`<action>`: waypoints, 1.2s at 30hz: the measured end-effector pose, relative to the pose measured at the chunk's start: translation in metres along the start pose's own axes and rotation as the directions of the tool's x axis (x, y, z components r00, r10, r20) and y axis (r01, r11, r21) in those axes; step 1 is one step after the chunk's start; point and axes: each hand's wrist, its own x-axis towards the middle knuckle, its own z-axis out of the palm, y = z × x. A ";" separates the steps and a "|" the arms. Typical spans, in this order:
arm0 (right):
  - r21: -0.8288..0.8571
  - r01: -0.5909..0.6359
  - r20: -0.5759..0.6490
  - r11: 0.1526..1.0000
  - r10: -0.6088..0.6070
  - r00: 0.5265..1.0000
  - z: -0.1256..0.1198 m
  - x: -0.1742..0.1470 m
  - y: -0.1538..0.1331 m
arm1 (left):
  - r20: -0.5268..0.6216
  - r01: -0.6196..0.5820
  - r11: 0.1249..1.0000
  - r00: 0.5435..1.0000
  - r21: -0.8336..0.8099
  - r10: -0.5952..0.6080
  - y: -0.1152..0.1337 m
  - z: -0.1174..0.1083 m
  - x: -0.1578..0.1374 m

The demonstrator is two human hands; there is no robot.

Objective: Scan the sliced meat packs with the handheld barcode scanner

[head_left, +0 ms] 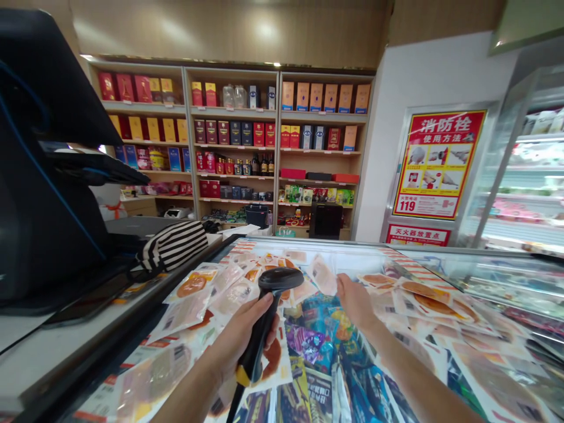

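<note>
1. Fingers (265, 301) of the left hand (247, 330) are wrapping firmly round the handle of a black scanner (263, 322), thumb lying just below its head.
2. Scanner is tilting in that grip, its head uppermost and pointing right; a cable (235, 404) is running down from the yellow-marked butt of the handle.
3. Right hand (356, 301) is reaching forward, thumb and fingers pinching the edge of a pale, see-through packet (322, 275). Exact finger placement: cannot tell, the far fingers being hidden.
4. That packet is hanging tilted to the right of the scanner head, the two standing near each other but apart.
5. Below both hands, a long case (361, 261) is showing bright wrappers (308, 342) along its middle; flat packets (187, 311) are lying in overlapping layers to either side.
6. One packet with a brown round print is lying just behind the scanner handle, partly covered.
7. Left side: a black-and-white striped pouch (176, 249) is resting near a dark terminal (39, 194).
8. Beyond: shelves (233, 112) are holding boxes and bottles; a red poster (438, 164) is hanging on the wall at right.
</note>
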 end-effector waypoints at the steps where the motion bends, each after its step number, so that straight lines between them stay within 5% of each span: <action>1: 0.088 -0.020 -0.022 0.996 0.022 1.000 -0.004 -0.002 0.007 | 0.029 0.009 1.000 1.000 -0.012 -0.008 0.000 0.001 -0.001; 6: 0.366 -0.037 -0.056 0.930 0.062 0.996 -0.012 -0.011 0.034 | 0.090 0.002 0.996 0.996 -0.087 0.006 -0.004 0.003 -0.004; 11: 0.487 -0.054 -0.052 0.872 0.091 0.995 -0.013 -0.009 0.052 | 0.188 0.064 0.994 0.981 -0.089 -0.046 -0.011 0.001 -0.003; 20: 0.554 -0.056 -0.060 0.831 0.107 0.992 -0.025 -0.009 0.058 | 0.139 0.061 0.996 0.989 -0.059 -0.052 -0.016 0.000 -0.003; 23: 0.439 -0.080 -0.141 0.895 0.157 0.978 -0.035 -0.009 0.067 | 0.125 0.080 0.995 0.990 -0.056 -0.072 -0.016 0.000 -0.002; 26: 0.184 -0.176 -0.343 0.967 0.231 0.911 -0.055 -0.008 0.093 | 0.132 0.099 0.994 0.987 -0.037 -0.093 -0.014 0.003 -0.001; 31: -0.138 -0.441 -0.516 0.887 0.316 0.796 -0.092 -0.010 0.152 | 0.068 -0.007 0.999 0.998 -0.049 0.010 -0.007 0.005 -0.002; 36: -0.249 -0.456 -0.472 0.854 0.304 0.827 -0.098 -0.026 0.189 | 0.032 0.017 1.000 0.999 -0.013 -0.017 -0.003 0.001 -0.001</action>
